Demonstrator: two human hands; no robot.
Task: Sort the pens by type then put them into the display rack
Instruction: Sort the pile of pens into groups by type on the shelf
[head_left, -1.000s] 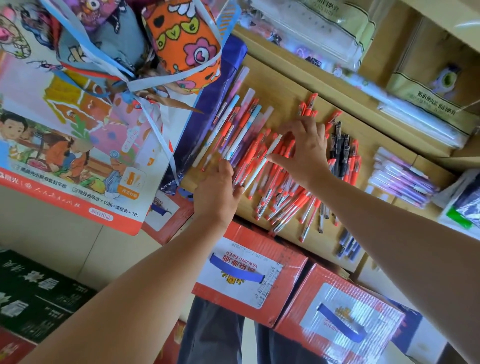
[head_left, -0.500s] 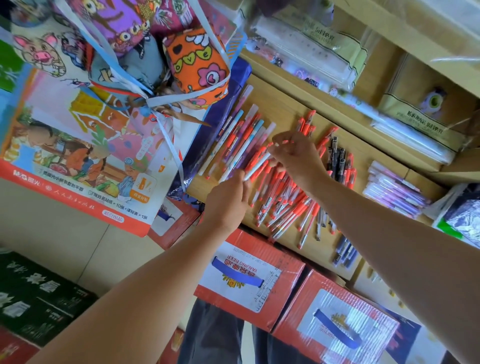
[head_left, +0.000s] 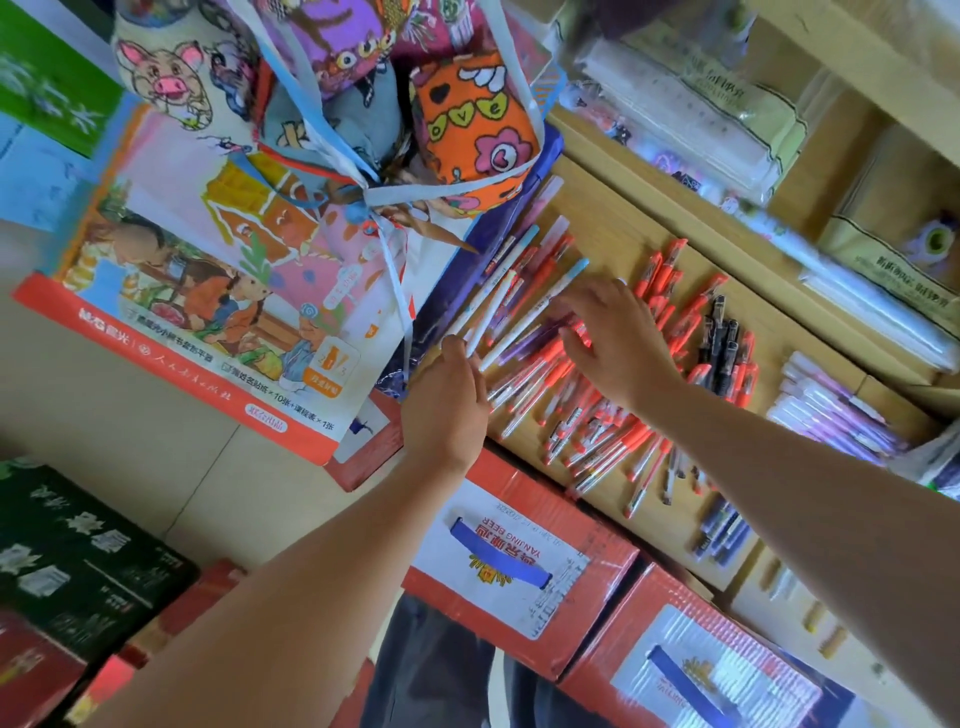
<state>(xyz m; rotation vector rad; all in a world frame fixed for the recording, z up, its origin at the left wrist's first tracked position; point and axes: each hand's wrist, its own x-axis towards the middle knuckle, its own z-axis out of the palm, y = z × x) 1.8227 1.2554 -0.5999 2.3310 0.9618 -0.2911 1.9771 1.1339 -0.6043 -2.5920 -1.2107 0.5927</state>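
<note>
Hands have shifted toward the shelf's (head_left: 618, 228) left end: left hand (head_left: 447, 400) now pinches white pens (head_left: 498, 306) there, right hand (head_left: 618, 343) lies spread, empty, over red pens (head_left: 597, 441), so sorting continues.

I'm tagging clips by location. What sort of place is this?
Most likely a small stationery shop. Loose pens lie in bulk on a wooden shelf, packaged stock fills the shelf above, a children's book-cover set hangs nearby, and sealed cartons are stacked below.
</note>
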